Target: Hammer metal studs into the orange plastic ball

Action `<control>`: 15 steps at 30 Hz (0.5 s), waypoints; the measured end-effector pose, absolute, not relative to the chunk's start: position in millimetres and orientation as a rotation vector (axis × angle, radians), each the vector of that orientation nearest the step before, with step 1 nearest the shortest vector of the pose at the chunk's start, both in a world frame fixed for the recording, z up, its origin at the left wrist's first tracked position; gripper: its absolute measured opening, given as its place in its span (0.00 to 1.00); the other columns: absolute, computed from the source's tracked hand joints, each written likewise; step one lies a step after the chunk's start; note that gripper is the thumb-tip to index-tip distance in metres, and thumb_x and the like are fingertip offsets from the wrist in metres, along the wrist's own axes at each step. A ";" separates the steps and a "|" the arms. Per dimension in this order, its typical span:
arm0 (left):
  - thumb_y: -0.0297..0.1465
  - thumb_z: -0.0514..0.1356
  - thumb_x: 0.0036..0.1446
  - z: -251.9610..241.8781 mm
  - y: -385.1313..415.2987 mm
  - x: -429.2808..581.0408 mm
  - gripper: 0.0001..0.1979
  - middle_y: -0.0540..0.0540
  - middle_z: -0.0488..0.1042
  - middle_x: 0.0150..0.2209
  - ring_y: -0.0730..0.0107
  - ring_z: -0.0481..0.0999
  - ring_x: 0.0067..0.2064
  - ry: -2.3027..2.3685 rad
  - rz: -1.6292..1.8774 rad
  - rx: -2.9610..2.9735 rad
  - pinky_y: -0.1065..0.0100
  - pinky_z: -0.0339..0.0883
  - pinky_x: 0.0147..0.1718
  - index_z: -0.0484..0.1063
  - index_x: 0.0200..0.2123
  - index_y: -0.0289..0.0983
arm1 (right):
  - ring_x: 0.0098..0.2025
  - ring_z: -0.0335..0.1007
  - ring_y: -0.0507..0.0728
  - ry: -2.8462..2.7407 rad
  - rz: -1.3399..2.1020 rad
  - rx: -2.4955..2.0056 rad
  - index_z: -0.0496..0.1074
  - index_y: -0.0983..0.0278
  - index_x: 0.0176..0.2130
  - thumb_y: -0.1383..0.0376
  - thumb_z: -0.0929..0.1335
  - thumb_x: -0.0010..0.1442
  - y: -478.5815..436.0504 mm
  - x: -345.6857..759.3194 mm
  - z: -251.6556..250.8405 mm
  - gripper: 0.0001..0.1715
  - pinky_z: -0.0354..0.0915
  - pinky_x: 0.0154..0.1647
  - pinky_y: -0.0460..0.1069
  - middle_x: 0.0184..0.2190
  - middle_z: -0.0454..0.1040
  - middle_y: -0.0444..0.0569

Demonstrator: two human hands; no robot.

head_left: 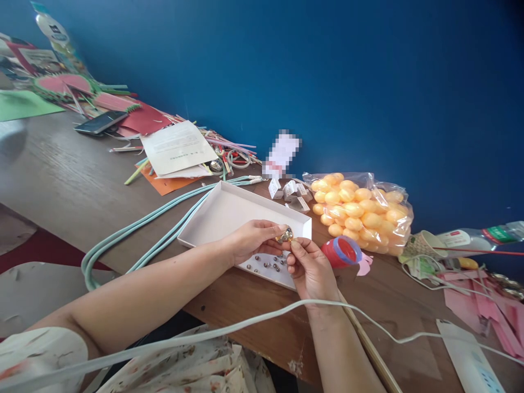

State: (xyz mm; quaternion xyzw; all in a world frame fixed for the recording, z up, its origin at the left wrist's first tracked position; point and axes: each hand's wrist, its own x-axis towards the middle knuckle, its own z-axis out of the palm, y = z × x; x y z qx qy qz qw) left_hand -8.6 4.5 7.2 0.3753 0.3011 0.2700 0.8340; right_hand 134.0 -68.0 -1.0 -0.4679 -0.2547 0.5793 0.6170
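Head view: L hand point(260, 239) is pinching a shiny metal piece point(285, 234) btwn thumb & fingers. R hand point(311, 267) is holding narrow too, thumb & finger pinching the same piece at its near edge; can't tell if a smaller bit is also sitting btwn those tips. Fingers are covering much of the piece, so its full shape is staying unclear. It's hanging above the near R part of a white tray point(241, 210), whose near side is being partly hidden by both hands & L forearm. Small metal beads point(276, 266) are lying in the tray below the hands; some may be hiding behind the fingers, can't count.

Just R of the tray a red cup w/ blue rim point(333, 254) is standing tilted on the desk point(237, 300), partly blocked by R hand. Behind it a clear bag of yellow-orange balls point(360, 210) is leaning twd the wall. Pixelation is blotting out a paper point(282, 153) by the wall. Pale-blue cords point(143, 229) are looping L of the tray, partly passing behind it. A white cable point(245, 322) is crossing in front of R wrist. Bottom edge is cutting off a power strip point(466, 352); R edge is cropping a clear bottle point(475, 238). Far L clutter is blurring, labels unreadable.
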 end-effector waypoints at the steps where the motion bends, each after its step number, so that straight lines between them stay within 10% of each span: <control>1: 0.41 0.67 0.48 7.4 4.4 -8.5 0.19 0.44 0.75 0.30 0.74 0.74 0.31 0.635 0.574 0.795 0.71 0.70 0.35 0.74 0.34 0.29 | 0.19 0.68 0.44 -0.588 1.329 -1.079 0.73 0.64 0.30 0.64 0.76 0.47 -68.2 133.7 -0.8 0.11 0.65 0.16 0.37 0.26 0.78 0.44; 15: 0.43 0.68 0.44 10.0 2.3 -7.5 0.22 0.44 0.75 0.29 0.73 0.74 0.31 0.663 0.667 0.933 0.67 0.70 0.38 0.73 0.34 0.29 | 0.19 0.68 0.46 -0.622 1.287 -1.141 0.72 0.65 0.28 0.63 0.77 0.46 -69.9 133.0 3.5 0.13 0.66 0.17 0.38 0.25 0.78 0.45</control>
